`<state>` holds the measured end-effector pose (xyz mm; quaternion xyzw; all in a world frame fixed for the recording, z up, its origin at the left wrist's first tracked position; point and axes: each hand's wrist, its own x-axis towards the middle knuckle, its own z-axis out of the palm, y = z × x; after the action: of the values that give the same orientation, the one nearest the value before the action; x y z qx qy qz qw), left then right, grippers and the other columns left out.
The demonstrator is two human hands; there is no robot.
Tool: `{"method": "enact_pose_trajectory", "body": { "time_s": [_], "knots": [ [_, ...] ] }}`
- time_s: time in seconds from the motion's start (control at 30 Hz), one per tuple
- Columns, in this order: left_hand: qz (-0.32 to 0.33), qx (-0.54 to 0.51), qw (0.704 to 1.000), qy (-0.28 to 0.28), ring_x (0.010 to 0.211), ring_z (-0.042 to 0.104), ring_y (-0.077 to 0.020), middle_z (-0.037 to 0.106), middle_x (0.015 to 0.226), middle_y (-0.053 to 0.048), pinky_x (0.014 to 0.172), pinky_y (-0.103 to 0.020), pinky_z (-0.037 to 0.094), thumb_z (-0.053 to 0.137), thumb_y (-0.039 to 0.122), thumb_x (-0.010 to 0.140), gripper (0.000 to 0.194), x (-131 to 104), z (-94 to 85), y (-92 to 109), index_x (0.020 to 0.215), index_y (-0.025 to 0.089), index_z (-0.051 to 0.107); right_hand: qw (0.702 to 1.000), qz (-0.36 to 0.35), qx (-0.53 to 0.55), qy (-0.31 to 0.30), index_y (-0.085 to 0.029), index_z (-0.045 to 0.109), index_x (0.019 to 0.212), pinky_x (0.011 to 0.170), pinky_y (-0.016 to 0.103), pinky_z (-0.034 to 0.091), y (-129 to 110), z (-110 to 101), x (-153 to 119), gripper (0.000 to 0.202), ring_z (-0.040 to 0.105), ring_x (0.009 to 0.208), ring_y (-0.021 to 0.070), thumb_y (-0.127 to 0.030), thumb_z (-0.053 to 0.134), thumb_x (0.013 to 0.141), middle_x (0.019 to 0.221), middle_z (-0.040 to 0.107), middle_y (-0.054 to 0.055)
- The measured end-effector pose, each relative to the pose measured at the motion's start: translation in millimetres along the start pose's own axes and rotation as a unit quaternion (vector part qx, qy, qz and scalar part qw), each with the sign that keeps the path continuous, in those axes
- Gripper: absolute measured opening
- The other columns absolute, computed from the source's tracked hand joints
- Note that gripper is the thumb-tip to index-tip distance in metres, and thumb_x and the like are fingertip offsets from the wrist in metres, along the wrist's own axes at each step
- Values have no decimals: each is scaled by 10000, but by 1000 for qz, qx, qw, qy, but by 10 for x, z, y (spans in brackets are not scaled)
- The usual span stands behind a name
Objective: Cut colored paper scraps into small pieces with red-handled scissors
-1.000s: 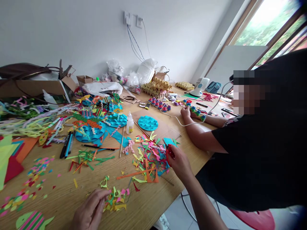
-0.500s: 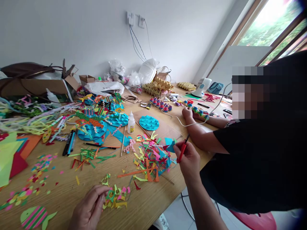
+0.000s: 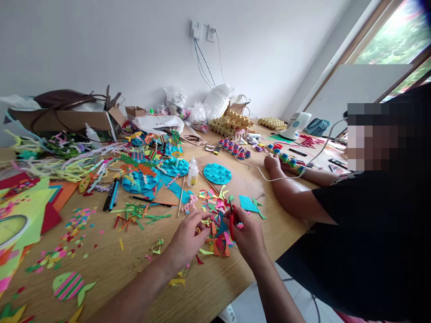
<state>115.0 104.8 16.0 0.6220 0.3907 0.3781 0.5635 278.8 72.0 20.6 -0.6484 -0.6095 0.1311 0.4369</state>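
Observation:
My right hand [image 3: 247, 231] grips a pair of red-handled scissors [image 3: 231, 224], their dark blades pointing away from me. Loosely curved over the left side of a heap of paper scraps [image 3: 215, 204] is my left hand [image 3: 190, 237], thumb and fingertips apart, with coloured bits at the fingertips. A darker blue paper piece [image 3: 220, 225] lies between the two hands. Just beyond the right hand, a blue paper square [image 3: 248, 203] rests on the table beside green strips. A striped paper fish [image 3: 68, 285] lies at the near left.
A glue bottle [image 3: 192, 172] stands behind the heap, near a blue textured disc [image 3: 217, 173]. Pens [image 3: 111, 195], pipe cleaners [image 3: 67, 163] and coloured paper sheets [image 3: 37, 211] spread leftward. At right, another person's arm [image 3: 289, 190] reaches over the table to a painted egg-carton strip [image 3: 286, 160].
My left hand has moved right and forward from the small near scrap pile, where fewer pieces now lie. My right hand has drawn left; the blue square lies on the table.

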Motion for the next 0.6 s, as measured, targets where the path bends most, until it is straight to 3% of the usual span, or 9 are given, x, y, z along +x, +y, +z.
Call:
{"method": "enact_pose_trajectory", "body": {
  "time_s": [0.1, 0.27, 0.43, 0.6],
  "knots": [
    [-14, -30, 999, -30, 624, 524, -134, 600, 797, -20, 542, -231, 430, 620, 145, 645, 278, 215, 99, -130, 918, 181, 658, 999, -23, -12, -28, -191, 536, 695, 510, 217, 346, 11, 22, 21, 72, 466, 531, 130, -239, 506, 739, 590, 544, -13],
    [-35, -102, 992, -70, 525, 514, -110, 562, 548, 37, 514, -210, 393, 624, 153, 635, 14, 317, 187, -172, 647, 156, 616, 997, -38, -12, -61, -196, 523, 685, 520, 214, 340, -5, 23, 61, 58, 466, 549, 131, -231, 516, 732, 611, 548, -8],
    [-63, -159, 985, -30, 445, 494, -91, 556, 488, 57, 432, -184, 362, 621, 160, 629, 48, 285, 189, -49, 623, 165, 574, 998, -10, 4, -60, -184, 532, 698, 519, 211, 340, -15, 2, 69, 45, 463, 562, 129, -225, 534, 718, 606, 550, -11],
    [-79, -222, 971, 35, 511, 570, -94, 615, 569, 44, 489, -179, 431, 619, 184, 655, 77, 211, 114, 7, 705, 173, 561, 997, 34, 46, -57, -172, 536, 703, 521, 219, 373, -1, 13, 11, 112, 491, 572, 134, -270, 529, 755, 608, 555, -5]
  ]
}}
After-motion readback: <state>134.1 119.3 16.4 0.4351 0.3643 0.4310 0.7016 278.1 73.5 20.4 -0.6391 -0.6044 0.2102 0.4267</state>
